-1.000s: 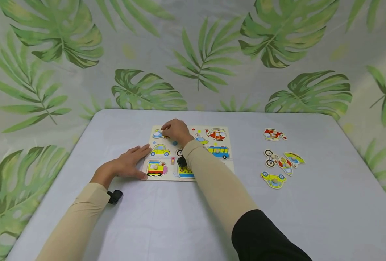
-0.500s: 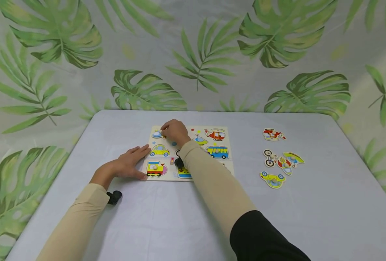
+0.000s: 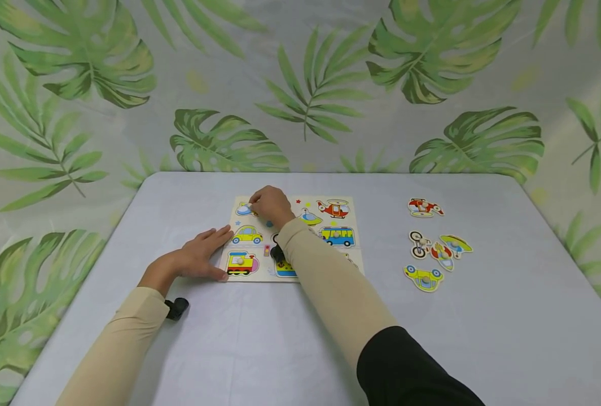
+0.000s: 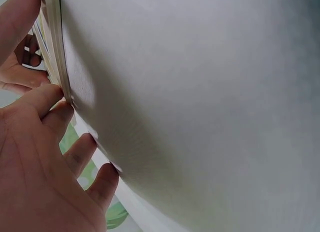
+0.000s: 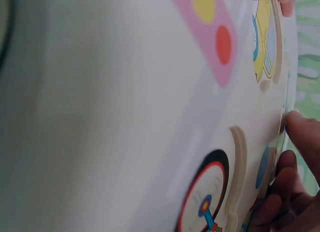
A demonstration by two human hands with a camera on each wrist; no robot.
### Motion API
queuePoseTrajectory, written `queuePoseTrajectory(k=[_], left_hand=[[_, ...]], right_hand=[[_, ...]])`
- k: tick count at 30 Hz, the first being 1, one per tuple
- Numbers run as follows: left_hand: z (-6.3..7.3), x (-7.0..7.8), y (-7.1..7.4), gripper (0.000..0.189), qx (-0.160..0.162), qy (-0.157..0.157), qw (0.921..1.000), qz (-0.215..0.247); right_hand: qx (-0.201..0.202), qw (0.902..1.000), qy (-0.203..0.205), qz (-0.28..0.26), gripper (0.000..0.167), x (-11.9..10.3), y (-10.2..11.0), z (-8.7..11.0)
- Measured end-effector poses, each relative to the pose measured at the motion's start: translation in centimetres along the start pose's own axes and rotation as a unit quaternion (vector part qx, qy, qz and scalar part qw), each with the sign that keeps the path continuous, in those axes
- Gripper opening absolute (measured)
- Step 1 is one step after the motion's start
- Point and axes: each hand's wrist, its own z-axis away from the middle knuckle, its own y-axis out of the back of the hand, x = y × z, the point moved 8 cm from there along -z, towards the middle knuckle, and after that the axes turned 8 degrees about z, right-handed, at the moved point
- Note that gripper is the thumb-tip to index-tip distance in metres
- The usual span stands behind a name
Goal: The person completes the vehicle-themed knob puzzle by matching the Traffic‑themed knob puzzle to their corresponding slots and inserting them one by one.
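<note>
A pale wooden peg puzzle board (image 3: 266, 277) with vehicle pictures lies on the white table. My left hand (image 3: 198, 254) rests at its left edge with fingers extended; in the left wrist view its fingertips touch the board's side. Over the upper left corner, my right hand (image 3: 272, 204) pinches a puzzle piece (image 3: 242, 209), blue, white and yellow, mostly hidden by the fingers. A train piece (image 3: 241, 262) with a knob sits in the lower left, and a bus piece (image 3: 336, 236) sits at the right. The right wrist view shows a yellow car recess (image 5: 263, 39).
Several loose knobbed pieces lie to the right of the board: a helicopter (image 3: 425, 207), a bicycle (image 3: 419, 245), a rocket (image 3: 442, 256), a flying saucer (image 3: 455, 245) and an upside-down yellow car (image 3: 424, 278). The right forearm covers part of the board. A leaf-patterned cloth (image 3: 325, 152) hangs behind.
Both hands hold almost the same places. The right hand's fingers have shifted only slightly at the upper left piece, and the whole head view has drifted a little.
</note>
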Motion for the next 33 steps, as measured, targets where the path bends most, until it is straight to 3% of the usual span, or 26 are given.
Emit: queuePoseTrajectory(k=[4, 14, 18, 23, 33], left_hand=[[0.0, 0.1, -0.1, 0.103, -0.002, 0.004, 1.0, 0.0], [-0.1, 0.5, -0.1, 0.104, -0.008, 0.008, 0.9999, -0.003], [0.1, 0.5, -0.1, 0.104, -0.007, 0.005, 1.0, -0.005], [0.4, 0.7, 0.1, 0.104, -0.001, -0.007, 1.0, -0.003], [0.4, 0.9, 0.0, 0.104, -0.002, -0.023, 0.9997, -0.01]], right_hand=[[-0.011, 0.9994, 0.021, -0.024, 0.023, 0.4, -0.1, -0.1], [-0.089, 0.9898, 0.093, -0.061, 0.043, 0.1, 1.7, 0.3], [-0.103, 0.9844, 0.135, -0.046, 0.045, -0.7, 4.0, 0.9], [-0.111, 0.9768, 0.183, 0.011, 0.044, -0.7, 8.5, 2.9], [-0.082, 0.967, 0.206, 0.126, 0.037, 4.9, 15.3, 8.5]])
